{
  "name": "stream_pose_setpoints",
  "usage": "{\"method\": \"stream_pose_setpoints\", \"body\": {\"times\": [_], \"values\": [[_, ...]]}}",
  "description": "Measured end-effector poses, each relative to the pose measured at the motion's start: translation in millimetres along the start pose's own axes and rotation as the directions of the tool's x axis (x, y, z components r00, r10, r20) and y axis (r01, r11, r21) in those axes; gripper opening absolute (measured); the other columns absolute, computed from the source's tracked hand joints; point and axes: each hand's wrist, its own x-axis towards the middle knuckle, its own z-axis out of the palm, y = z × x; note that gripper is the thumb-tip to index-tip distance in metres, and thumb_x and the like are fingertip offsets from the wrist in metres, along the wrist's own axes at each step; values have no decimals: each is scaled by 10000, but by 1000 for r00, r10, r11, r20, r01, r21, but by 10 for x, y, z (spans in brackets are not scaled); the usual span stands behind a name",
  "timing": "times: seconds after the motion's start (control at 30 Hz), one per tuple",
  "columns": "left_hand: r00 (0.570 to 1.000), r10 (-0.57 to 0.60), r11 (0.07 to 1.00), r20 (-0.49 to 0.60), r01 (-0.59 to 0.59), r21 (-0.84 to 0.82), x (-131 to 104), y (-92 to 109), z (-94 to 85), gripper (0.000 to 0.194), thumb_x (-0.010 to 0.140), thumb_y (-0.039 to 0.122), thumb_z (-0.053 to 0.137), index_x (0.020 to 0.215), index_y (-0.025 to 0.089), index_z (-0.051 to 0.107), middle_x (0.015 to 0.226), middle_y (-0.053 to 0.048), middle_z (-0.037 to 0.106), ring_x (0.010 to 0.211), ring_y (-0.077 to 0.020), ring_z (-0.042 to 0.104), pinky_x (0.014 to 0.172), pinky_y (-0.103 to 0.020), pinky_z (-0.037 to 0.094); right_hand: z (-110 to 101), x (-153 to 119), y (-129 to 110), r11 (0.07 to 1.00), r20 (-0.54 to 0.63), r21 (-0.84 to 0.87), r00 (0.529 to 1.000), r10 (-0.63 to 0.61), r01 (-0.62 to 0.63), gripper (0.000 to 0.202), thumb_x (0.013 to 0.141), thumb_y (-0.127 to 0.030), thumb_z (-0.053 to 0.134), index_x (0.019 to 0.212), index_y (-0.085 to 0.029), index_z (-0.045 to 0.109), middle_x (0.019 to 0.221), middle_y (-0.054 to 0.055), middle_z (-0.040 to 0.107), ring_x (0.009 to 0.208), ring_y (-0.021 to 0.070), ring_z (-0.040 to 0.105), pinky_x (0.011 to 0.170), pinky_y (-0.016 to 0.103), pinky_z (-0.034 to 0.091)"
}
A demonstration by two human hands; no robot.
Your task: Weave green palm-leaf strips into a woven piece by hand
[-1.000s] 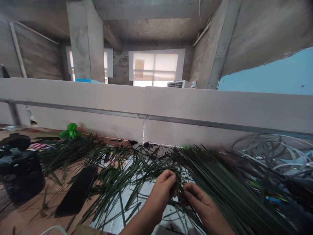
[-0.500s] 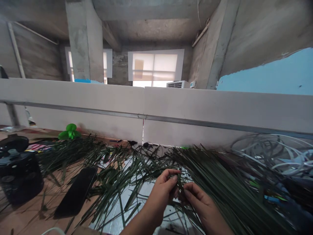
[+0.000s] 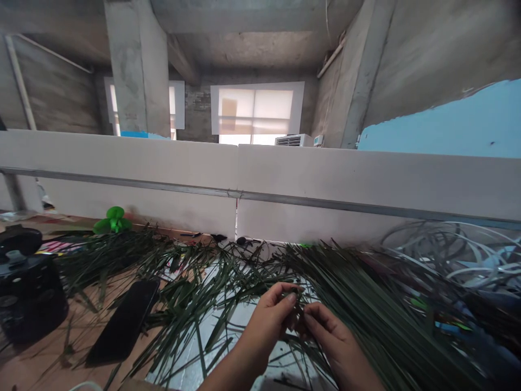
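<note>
Thumb and fingers of my left hand (image 3: 275, 310) are pinched on a small piece of dark green leaf (image 3: 298, 296). Close beside it on the right, my right hand (image 3: 330, 334) is closed too, its thumb and index fingertip at the lower part of the same leaf piece. The fingertips of both hands nearly meet. Cut leaf strips (image 3: 183, 309) lie loose on a white surface (image 3: 240, 315) around and under the hands. A thick bundle of long green leaves (image 3: 366, 304) fans out to the right.
A black phone (image 3: 124, 323) and a black container with a raised lid (image 3: 30, 293) are at the left. A green propeller-shaped item (image 3: 113, 220) stands behind them. White coiled straps (image 3: 459, 255) lie at the right, before a low white partition (image 3: 183, 209).
The view has shifted slightly, so the surroundings sit a little further left. Both hands keep nearly the same pose around the leaf piece.
</note>
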Motion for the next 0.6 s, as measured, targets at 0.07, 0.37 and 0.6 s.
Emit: {"method": "stream_pose_setpoints", "body": {"times": [0.07, 0.37, 0.6], "values": [[1000, 2, 1000, -12, -1, 3, 13, -10, -10, 387, 736, 433, 674, 1006, 160, 622, 519, 94, 406, 468, -85, 298, 469, -251, 146, 14, -4, -29, 1000, -15, -11, 1000, -5, 5, 300, 791, -500, 749, 771, -211, 674, 724, -13, 597, 734, 192, 515, 709, 285, 417], [991, -10, 1000, -133, 7, -22, -9, 38, 41, 277, 658, 351, 657, 868, 174, 621, 550, 69, 455, 479, -85, 340, 477, -244, 150, -50, 12, 29, 1000, -43, 9, 999, 14, -14, 309, 771, -513, 769, 836, -220, 695, 758, -6, 628, 761, 201, 546, 743, 292, 444], [988, -56, 995, -141, 44, -88, -33, 16, 42, 286, 668, 310, 599, 913, 161, 611, 592, 33, 546, 418, -59, 268, 458, -250, 106, -52, 47, 90, 999, -20, 37, 1000, 13, -12, 291, 793, -497, 762, 811, -220, 676, 737, -24, 599, 724, 176, 511, 688, 264, 422]]}}
